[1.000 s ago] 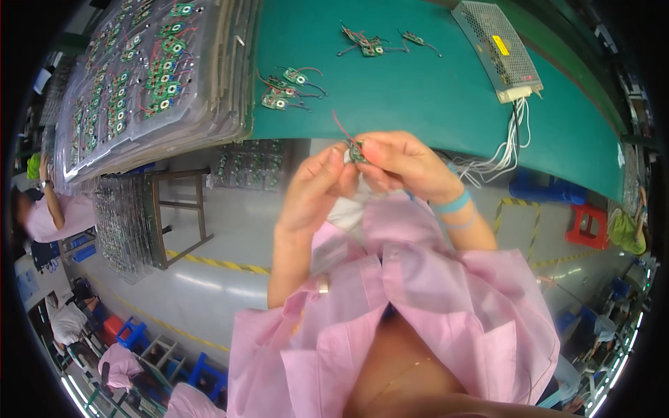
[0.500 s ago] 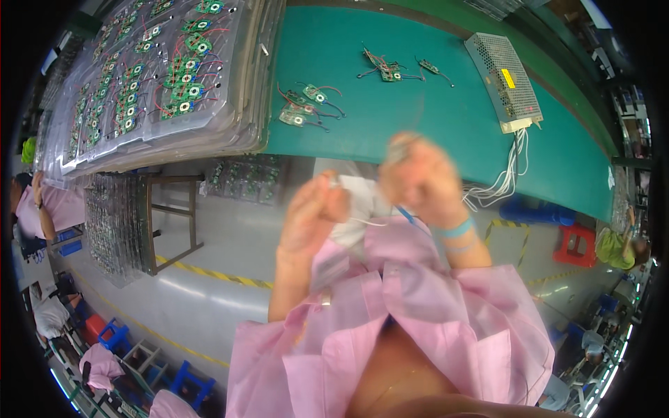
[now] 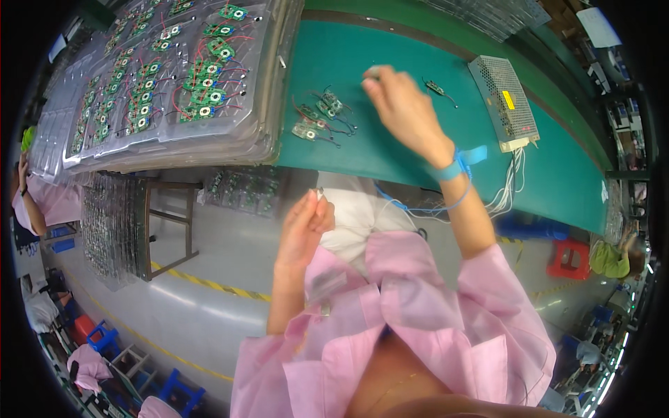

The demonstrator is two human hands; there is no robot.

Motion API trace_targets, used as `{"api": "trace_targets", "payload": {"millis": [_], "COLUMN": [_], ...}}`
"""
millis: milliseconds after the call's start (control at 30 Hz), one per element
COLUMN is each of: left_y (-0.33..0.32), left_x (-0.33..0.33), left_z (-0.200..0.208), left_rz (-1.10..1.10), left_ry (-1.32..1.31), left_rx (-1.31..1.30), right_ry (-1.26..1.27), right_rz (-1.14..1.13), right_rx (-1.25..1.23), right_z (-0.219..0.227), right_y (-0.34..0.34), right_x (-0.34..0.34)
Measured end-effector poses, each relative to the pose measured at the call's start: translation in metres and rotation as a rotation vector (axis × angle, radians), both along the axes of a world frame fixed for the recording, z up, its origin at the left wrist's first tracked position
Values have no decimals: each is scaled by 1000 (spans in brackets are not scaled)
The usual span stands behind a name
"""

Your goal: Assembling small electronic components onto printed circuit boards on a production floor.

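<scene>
My left hand (image 3: 304, 221) is closed in front of the table edge, fingers pinching a small white piece (image 3: 320, 194) with a dark tip. Over the green table (image 3: 348, 59), my right hand (image 3: 406, 111) is bent, with thumb and forefinger close together at a spot where circuit boards lay. Its fingertips are slightly blurred, and what is between them cannot be made out. A blue wrist strap (image 3: 456, 166) with a cord circles my right wrist. Left of that hand lies a small pile of circuit boards (image 3: 309, 130) with wires. A single board (image 3: 434, 88) lies on its right.
Stacked clear plastic trays (image 3: 240, 143) holding rows of green boards (image 3: 207, 96) stand at the left. A perforated metal power supply (image 3: 503, 101) with white cables (image 3: 514, 182) sits at the right. A red stool (image 3: 568, 260) is on the floor; other people work at both sides.
My right hand has moved from beside my left hand, up and forward over the table. The board pile at left looks fuller. My left hand has stayed near my lap, and the view has shifted slightly.
</scene>
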State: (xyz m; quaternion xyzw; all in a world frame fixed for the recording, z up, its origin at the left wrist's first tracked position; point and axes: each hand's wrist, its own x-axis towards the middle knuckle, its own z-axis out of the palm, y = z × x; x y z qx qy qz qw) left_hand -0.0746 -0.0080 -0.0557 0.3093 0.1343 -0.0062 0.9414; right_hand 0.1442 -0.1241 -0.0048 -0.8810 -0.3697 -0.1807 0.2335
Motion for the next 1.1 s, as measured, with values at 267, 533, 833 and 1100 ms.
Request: {"api": "trace_targets", "payload": {"millis": [267, 533, 833, 1100], "left_y": [-3, -2, -9, -14], "left_x": [4, 4, 6, 11], "left_z": [3, 1, 6, 9], "left_rz": [-25, -16, -49, -85], "left_ry": [-24, -17, 1, -3], "left_rx": [-45, -24, 59, 88], "right_ry": [5, 227, 418, 987], "right_rz": [-135, -252, -147, 111], "right_rx": [-132, -160, 92, 1105], "right_z": [-18, -3, -16, 19], "right_y": [-8, -17, -27, -54], "right_x": [36, 47, 56, 28]}}
